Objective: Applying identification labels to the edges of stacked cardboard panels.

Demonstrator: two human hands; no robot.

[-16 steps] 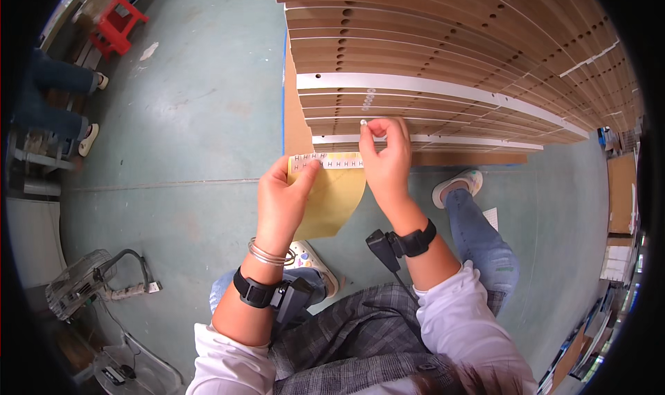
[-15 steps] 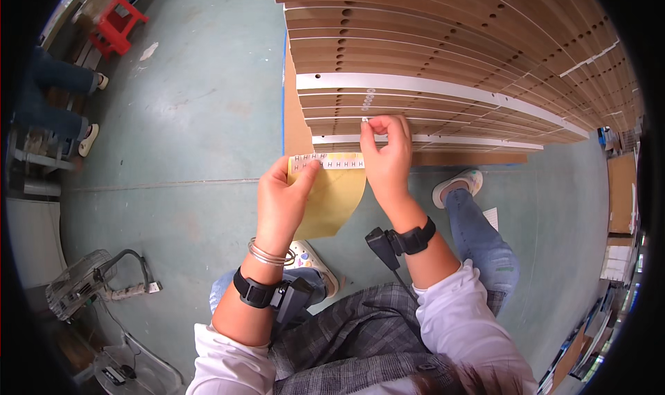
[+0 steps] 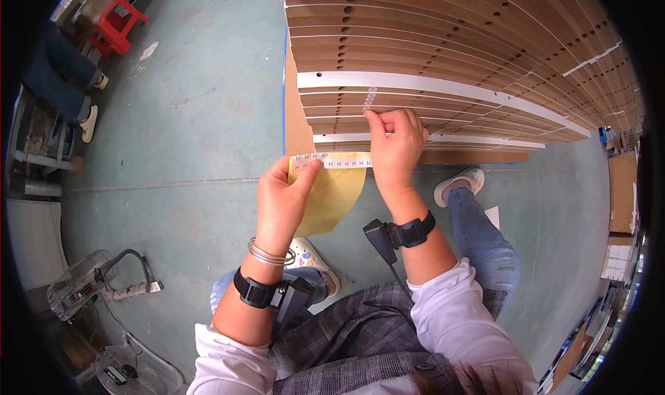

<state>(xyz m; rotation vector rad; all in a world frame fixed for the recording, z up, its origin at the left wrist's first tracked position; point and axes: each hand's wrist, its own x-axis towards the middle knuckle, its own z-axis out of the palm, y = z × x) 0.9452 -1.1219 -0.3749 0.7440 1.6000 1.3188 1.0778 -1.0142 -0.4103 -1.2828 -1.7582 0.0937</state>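
Head view: hardly any shift from half a second back — left hand (image 3: 282, 195) still pinching the yellow backing sheet (image 3: 332, 195) with its strip of small labels (image 3: 331, 161) along the top edge, fingers closed on it. Right hand (image 3: 395, 148) a touch higher, fingertips pressed narrow against the white band (image 3: 429, 85) on the stacked brown cardboard (image 3: 443, 35) — sticking apparently under way. Whether a label sits under those fingertips: cannot tell.

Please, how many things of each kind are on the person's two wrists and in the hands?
Black wrist bands: 2, left and right
Silver bangles, counted as one set: 1
Yellow sticker sheet: 1, held by the left hand
Total: 4
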